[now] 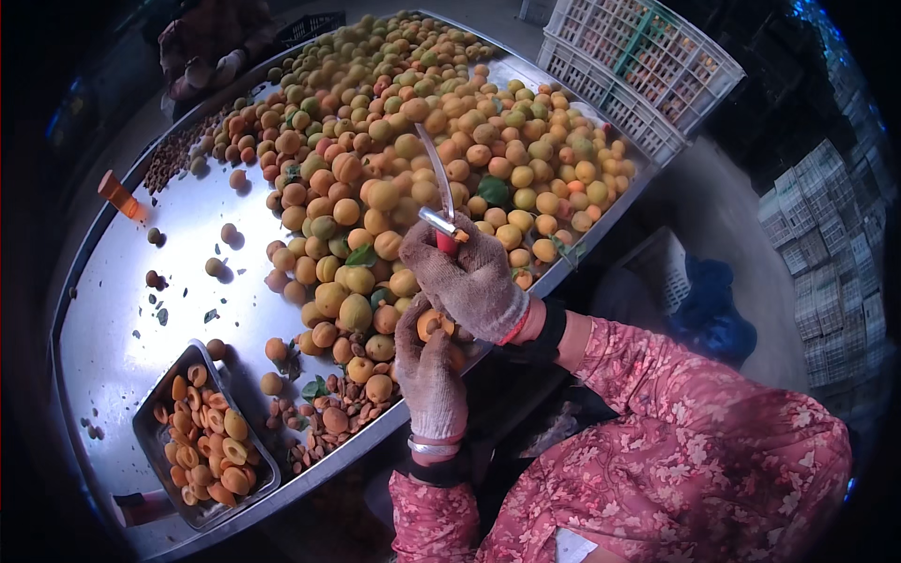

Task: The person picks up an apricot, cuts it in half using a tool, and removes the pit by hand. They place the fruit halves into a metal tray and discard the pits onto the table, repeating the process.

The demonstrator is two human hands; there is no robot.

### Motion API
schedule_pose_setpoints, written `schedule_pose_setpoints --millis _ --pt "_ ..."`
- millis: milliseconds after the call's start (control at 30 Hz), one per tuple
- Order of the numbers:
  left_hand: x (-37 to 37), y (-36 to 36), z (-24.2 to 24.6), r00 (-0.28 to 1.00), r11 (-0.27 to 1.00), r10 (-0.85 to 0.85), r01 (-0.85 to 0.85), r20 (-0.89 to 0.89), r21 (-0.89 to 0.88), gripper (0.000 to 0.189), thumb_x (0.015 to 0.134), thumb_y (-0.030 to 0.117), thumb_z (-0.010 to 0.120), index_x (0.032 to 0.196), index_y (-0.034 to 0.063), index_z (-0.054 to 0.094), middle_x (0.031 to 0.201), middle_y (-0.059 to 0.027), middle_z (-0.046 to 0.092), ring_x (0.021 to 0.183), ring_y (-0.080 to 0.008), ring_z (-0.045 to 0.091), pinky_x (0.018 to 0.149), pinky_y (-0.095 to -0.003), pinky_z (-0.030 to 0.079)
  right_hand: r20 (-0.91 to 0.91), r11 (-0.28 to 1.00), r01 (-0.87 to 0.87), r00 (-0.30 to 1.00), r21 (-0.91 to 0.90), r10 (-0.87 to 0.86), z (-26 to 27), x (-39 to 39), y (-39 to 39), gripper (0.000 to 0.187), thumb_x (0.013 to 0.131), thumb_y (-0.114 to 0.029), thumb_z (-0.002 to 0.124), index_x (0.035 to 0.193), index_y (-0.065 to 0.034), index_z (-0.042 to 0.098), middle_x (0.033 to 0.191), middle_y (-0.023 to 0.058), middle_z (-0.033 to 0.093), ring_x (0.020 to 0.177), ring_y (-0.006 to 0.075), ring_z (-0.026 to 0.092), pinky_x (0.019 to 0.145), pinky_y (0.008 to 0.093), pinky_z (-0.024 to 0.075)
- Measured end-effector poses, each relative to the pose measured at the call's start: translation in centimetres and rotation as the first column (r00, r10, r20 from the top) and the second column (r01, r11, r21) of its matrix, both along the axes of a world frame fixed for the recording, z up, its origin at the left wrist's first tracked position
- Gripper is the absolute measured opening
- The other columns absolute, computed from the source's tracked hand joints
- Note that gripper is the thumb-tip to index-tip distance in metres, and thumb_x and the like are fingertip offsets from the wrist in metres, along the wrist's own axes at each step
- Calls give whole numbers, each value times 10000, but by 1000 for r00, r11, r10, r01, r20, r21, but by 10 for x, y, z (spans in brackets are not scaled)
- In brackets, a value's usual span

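Observation:
My left hand (431,380), in a soiled knit glove, holds a cut apricot half (431,325) with its pit showing, between thumb and fingers. Just above it, my right hand (471,278), gloved too, grips a small curved knife (438,169) by its red handle, blade pointing away. A short metal tube (440,222) also sticks out at this hand's fingers, with a bit of orange flesh at its end. A large heap of apricots (383,193) lies beyond both hands. Loose apricot pits (317,440) lie left of my left hand, near the table edge.
A metal tray (264,457) of apricot halves (211,440) stands at the lower left of the metal table (105,310). An orange object (118,195) is at the far left rim. White plastic crates (633,63) stand beyond the right edge. Another person (211,60) is across the table.

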State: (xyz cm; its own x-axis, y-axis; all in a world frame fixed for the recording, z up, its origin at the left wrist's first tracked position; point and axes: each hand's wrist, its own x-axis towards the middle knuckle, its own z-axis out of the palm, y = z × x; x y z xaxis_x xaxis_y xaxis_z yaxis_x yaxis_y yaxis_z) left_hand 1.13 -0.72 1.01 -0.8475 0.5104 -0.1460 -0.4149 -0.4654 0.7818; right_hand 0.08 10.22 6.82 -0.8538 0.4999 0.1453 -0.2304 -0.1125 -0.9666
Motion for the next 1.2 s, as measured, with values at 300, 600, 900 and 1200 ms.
schedule_pose_setpoints --millis 300,600,900,1200 --pt "8 -3 -10 926 936 39 -166 -375 -312 379 881 56 524 1252 -10 484 1182 -105 544 1055 -169 535 901 -285 449 -22 990 125 992 -73 -126 -8 -2 -14 74 892 -101 643 923 -77 581 759 -42 566 650 22 526 554 197 443" --pt "13 0 6 913 962 -38 -76 -406 -263 351 879 32 534 1226 -8 500 884 -42 587 620 -60 488 539 -193 404 179 601 243 970 -761 -165 -13 1 10 230 943 -274 566 772 -130 512 457 -45 349 320 121 283 357 290 267" --pt "4 -4 4 999 996 -13 17 38 -82 257 955 247 535 1133 61 549 843 4 566 612 -80 500 512 -221 424 117 640 141 990 -755 -80 -15 -13 23 247 939 -336 565 811 -130 518 466 -36 362 329 126 298 359 291 273" --pt "-20 -21 1 929 951 49 -156 368 268 245 966 277 489 1083 67 538 806 -69 585 592 -162 538 543 -276 473 423 535 -299 898 790 -124 -9 -58 58 287 805 -293 683 977 -77 606 794 85 652 804 242 650 731 353 504"
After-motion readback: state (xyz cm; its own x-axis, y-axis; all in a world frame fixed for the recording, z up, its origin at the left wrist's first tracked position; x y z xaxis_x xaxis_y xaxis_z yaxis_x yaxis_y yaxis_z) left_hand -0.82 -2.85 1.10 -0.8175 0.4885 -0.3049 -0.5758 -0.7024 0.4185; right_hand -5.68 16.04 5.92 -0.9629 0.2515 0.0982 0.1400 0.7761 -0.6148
